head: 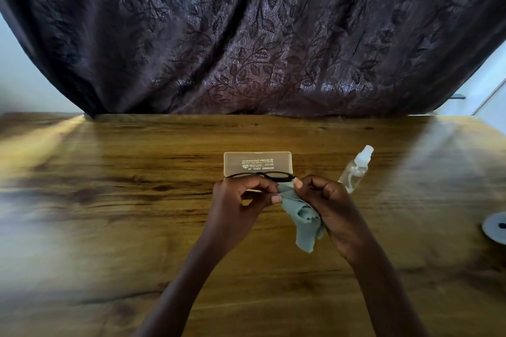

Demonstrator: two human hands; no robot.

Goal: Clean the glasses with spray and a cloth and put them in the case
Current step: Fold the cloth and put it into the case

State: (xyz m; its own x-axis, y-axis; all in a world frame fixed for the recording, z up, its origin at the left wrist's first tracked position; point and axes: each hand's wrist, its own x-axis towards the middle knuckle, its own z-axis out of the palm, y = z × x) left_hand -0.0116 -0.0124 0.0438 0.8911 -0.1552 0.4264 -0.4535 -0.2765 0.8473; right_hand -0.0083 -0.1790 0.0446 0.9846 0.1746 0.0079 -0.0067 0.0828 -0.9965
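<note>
1. Left hand (241,200), head view: my fingers are curled and pinch the black-rimmed glasses (273,175) by the frame, thumb below and fingertips on top. The glasses sit at my fingertips, between both hands and above the wooden table (109,200).
2. My right hand (331,205) is curled round a grey-green cloth (306,221). The thumb presses a fold of it against the frame end nearest that hand, and the rest hangs below my palm.
3. I judge the glasses to be light and thin, fairly stiff in the rim, but easy to twist and quick to smear or scratch on the lenses. I would hold them by the rim or bridge, never by the lens faces, and rub gently through the cloth only.
4. The cloth looks soft and limp and bunches readily, so a flat fold between thumb and forefinger should serve best.
5. Just beyond my left fingertips lies the translucent glasses case (257,163), printed side up. I cannot tell whether its lid is open.
6. Just beyond my right knuckles is the clear spray bottle (356,169). I cannot tell whether it stands or lies. It looks light and smooth, probably slippery when wet, so I would take it round the body.
</note>
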